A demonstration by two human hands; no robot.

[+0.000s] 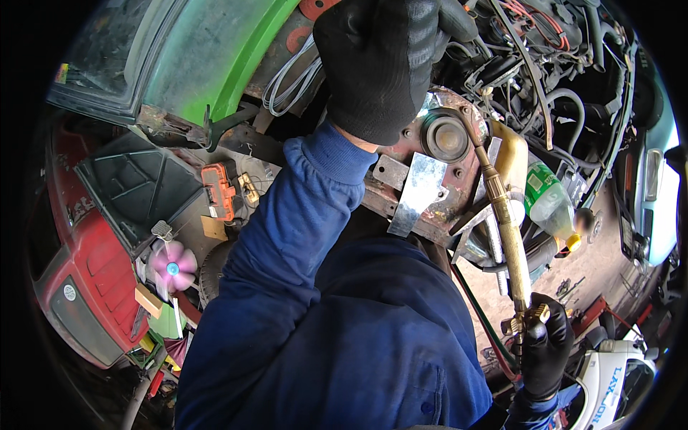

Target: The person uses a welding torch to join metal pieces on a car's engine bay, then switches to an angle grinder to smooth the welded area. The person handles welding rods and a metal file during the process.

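Note:
My right hand [547, 351], in a black glove, is wrapped round the valve end of a long brass gas torch [507, 233]. Its narrow tip slants up and away, over a rusty metal plate [466, 118]. Close to the camera at the top is my left hand [376, 68], also gloved in black, with its fingers curled. The upper edge cuts it off, so what it grips, if anything, is hidden. Below it on the rusty structure are a round metal mount [446, 136] and a shiny bent sheet-metal piece [419, 190].
A plastic bottle with a green label [548, 193] lies beside the torch. Hoses and wiring crowd the engine bay [552, 64]. At left are a green vehicle panel [222, 86], an orange toolbox [218, 191], a spinning pink fan [173, 267] and a red vehicle [86, 265].

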